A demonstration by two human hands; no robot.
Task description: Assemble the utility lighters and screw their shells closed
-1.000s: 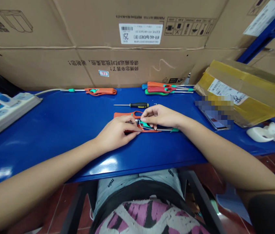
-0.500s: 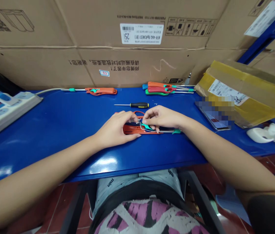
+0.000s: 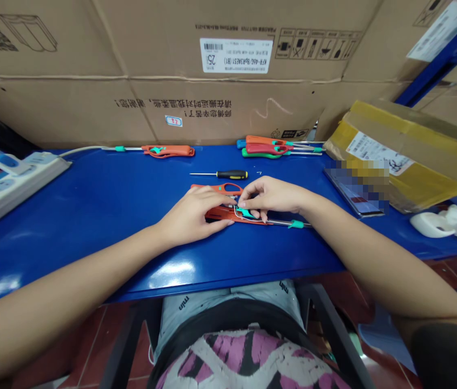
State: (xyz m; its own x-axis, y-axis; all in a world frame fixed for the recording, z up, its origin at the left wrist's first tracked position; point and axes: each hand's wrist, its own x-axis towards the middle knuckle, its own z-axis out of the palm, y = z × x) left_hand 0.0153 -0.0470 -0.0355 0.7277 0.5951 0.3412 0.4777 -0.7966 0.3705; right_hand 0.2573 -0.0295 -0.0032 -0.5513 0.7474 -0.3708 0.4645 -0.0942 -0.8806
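An opened orange long-necked lighter (image 3: 220, 213) lies on the blue table with its inside showing. My left hand (image 3: 196, 213) is wrapped round its left end, thumb along the near edge and fingers over the far side. My right hand (image 3: 263, 197) pinches at the green trigger (image 3: 246, 213), where a thin white wire curves past the fingertips. The metal tube with a green tip piece (image 3: 296, 224) sticks out to the right. Beyond my left fingers rests the loose orange half shell (image 3: 228, 188). Small parts between the hands are partly hidden.
A screwdriver (image 3: 231, 174) lies behind the hands, near a tiny metal bit. Farther back are an orange lighter (image 3: 169, 151) and several stacked coloured lighters (image 3: 266, 147). A power strip (image 3: 17, 181) stands left; a phone (image 3: 353, 192), taped carton (image 3: 410, 156) and tape roll (image 3: 431, 224) stand right.
The lighter's metal tube and green tip have shifted slightly right and nearer me. More of the loose half shell shows behind my left fingers, which have flattened a little.
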